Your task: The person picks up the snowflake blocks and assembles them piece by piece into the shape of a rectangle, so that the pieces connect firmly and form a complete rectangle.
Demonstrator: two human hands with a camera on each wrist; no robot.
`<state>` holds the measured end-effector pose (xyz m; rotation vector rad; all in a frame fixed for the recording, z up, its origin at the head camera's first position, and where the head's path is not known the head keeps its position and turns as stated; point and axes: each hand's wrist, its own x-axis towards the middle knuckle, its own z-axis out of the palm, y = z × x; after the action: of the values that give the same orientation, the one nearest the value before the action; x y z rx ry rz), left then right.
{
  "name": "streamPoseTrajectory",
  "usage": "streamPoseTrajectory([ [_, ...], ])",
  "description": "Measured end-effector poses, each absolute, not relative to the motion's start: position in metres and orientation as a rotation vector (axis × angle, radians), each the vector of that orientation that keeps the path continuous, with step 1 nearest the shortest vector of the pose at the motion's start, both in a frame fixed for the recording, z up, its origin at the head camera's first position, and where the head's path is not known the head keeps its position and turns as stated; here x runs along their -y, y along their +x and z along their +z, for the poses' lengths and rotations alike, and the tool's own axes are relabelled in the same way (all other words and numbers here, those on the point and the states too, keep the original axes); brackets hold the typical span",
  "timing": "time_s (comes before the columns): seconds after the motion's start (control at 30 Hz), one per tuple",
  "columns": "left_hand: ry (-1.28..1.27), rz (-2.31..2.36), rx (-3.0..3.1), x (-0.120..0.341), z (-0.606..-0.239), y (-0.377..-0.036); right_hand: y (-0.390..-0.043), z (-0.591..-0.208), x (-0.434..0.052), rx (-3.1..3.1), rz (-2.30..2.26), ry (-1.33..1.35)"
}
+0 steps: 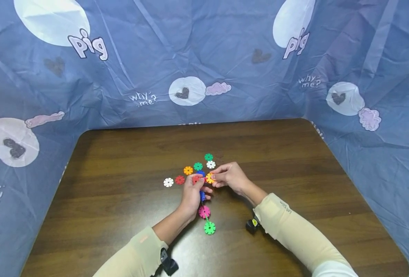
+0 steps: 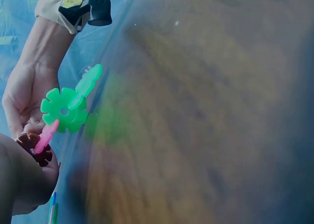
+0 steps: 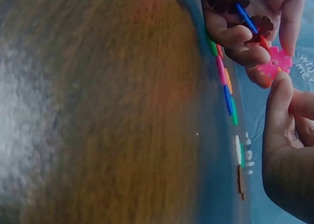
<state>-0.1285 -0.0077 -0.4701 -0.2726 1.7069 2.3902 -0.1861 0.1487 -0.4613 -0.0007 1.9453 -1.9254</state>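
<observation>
Blue printed sheeting walls a brown table (image 1: pixel 121 161). Left hand (image 1: pixel 191 194) grips a chain of snowflake discs (image 1: pixel 204 211); right hand (image 1: pixel 230 177) pinches a yellow disc (image 1: pixel 209 178) against its top (slots need aligning).

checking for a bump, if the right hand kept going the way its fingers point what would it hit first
Probably the left hand: the right hand, pinching a yellow snowflake disc, points straight at it and the disc chain it holds.

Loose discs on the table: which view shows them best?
The head view: the loose discs lie flat beyond both hands, colours clear. The right wrist view shows them edge-on in a blurred row; the left wrist view shows none clearly.
</observation>
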Motion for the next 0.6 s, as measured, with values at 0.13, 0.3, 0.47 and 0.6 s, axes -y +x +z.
streamPoseTrajectory([
  [0.13,-0.262,2.409,-1.704,0.005,-0.468,-0.127,-0.184,-0.458,-0.149,-1.941,-1.948,-0.011],
  [0.3,-0.258,2.448,-1.684,0.000,-0.470,-0.126,-0.183,-0.457,-0.149,-1.967,-1.948,-0.032],
  [0.47,-0.192,2.411,-1.689,0.003,-0.469,-0.127,-0.185,-0.460,-0.153,-2.010,-1.918,-0.085],
  [0.6,-0.168,2.321,-1.737,0.012,-0.467,-0.130,-0.191,-0.458,-0.156,-2.041,-1.805,-0.220],
])
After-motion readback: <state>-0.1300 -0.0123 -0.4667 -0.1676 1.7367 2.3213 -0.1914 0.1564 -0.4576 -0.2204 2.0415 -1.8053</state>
